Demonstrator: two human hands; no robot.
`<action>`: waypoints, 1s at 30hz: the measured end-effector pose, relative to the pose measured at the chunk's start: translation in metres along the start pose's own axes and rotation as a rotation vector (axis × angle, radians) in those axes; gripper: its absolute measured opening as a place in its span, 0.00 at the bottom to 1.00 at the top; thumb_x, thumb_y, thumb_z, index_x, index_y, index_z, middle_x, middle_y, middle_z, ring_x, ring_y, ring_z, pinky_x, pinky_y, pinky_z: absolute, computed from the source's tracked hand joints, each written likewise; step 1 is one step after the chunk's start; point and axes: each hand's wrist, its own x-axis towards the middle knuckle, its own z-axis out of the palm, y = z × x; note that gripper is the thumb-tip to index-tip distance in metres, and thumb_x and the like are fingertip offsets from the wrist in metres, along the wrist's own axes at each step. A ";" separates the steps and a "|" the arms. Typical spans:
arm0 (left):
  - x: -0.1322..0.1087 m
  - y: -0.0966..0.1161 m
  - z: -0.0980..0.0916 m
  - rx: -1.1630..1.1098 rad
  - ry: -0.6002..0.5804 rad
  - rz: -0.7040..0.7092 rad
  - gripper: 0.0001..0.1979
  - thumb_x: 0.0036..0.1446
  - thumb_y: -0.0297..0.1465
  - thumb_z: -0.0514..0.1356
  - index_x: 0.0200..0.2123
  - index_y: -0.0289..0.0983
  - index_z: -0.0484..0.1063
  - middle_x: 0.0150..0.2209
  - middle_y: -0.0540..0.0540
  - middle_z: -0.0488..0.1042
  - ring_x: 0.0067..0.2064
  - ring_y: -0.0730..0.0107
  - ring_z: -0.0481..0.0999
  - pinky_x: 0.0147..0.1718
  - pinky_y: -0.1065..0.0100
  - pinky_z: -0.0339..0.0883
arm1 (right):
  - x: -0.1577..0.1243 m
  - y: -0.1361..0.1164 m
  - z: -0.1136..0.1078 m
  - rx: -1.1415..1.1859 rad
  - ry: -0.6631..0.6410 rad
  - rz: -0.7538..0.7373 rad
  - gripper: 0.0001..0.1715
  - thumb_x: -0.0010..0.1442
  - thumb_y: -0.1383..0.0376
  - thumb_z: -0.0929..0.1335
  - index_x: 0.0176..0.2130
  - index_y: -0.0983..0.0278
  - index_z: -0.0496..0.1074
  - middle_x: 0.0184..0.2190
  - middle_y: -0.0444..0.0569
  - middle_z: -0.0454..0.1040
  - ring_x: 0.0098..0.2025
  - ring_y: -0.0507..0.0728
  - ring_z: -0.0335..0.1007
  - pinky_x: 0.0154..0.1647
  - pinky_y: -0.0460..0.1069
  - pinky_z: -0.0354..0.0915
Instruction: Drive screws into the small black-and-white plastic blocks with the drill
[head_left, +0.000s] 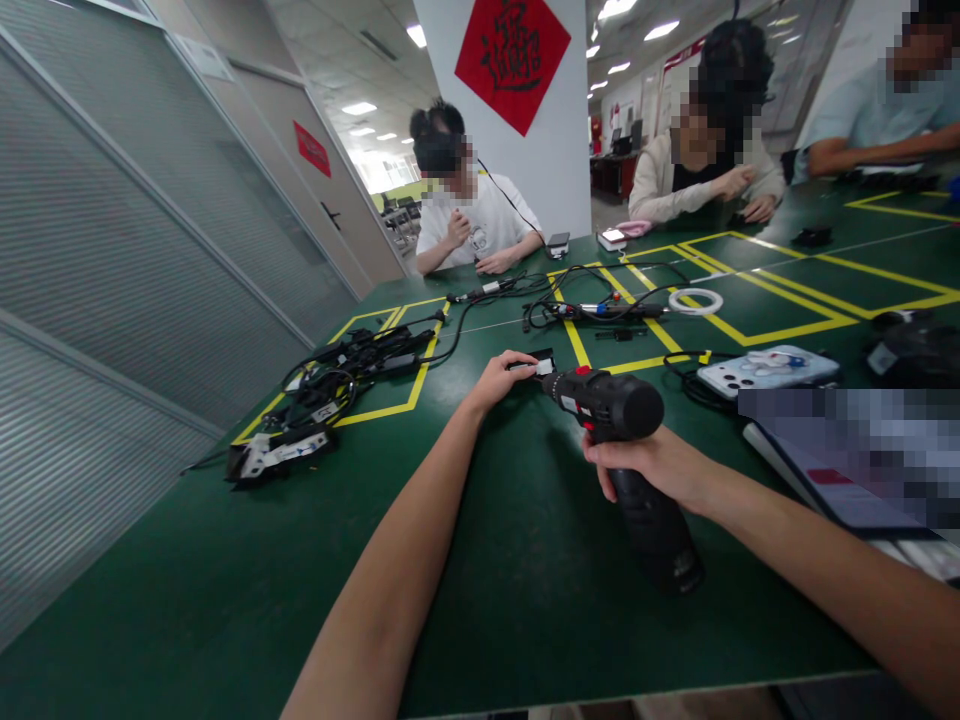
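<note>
My right hand [652, 463] is wrapped round the grip of a black cordless drill [611, 405] with red details. The drill lies over on its side, its chuck pointing left and away from me. Its tip meets a small black piece with a white part [545, 366] on the table; whether it touches cannot be made out. My left hand [504, 380] presses its fingers onto that small black piece from the left, holding it at the drill's tip. The fingertips partly cover the piece.
A heap of black cables [360, 360] lies on the left, with a black-and-white bracket [281, 452] before it. Further cables and a white ring [695, 302] lie ahead. On the right are a phone [772, 372] and a laptop-like device [847, 500]. Several people sit across the green table [517, 610].
</note>
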 end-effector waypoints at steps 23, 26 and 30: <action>-0.001 0.003 0.001 0.015 0.010 -0.011 0.16 0.48 0.39 0.61 0.39 0.39 0.77 0.44 0.45 0.74 0.49 0.60 0.70 0.51 0.61 0.60 | 0.002 0.002 0.001 0.010 -0.004 0.002 0.08 0.53 0.63 0.68 0.33 0.65 0.66 0.17 0.42 0.69 0.19 0.52 0.66 0.25 0.48 0.60; -0.001 0.003 0.001 0.017 0.009 -0.014 0.16 0.48 0.39 0.61 0.39 0.39 0.77 0.44 0.45 0.74 0.49 0.60 0.70 0.51 0.61 0.60 | 0.002 0.001 0.000 0.003 -0.005 0.011 0.08 0.53 0.64 0.68 0.33 0.65 0.66 0.17 0.43 0.70 0.20 0.52 0.67 0.25 0.47 0.60; -0.001 0.003 0.001 0.017 0.009 -0.020 0.16 0.48 0.39 0.61 0.39 0.39 0.77 0.44 0.45 0.74 0.48 0.60 0.70 0.50 0.60 0.60 | 0.002 0.002 -0.001 -0.003 -0.011 0.014 0.08 0.53 0.63 0.67 0.33 0.65 0.66 0.17 0.43 0.70 0.20 0.52 0.66 0.25 0.47 0.60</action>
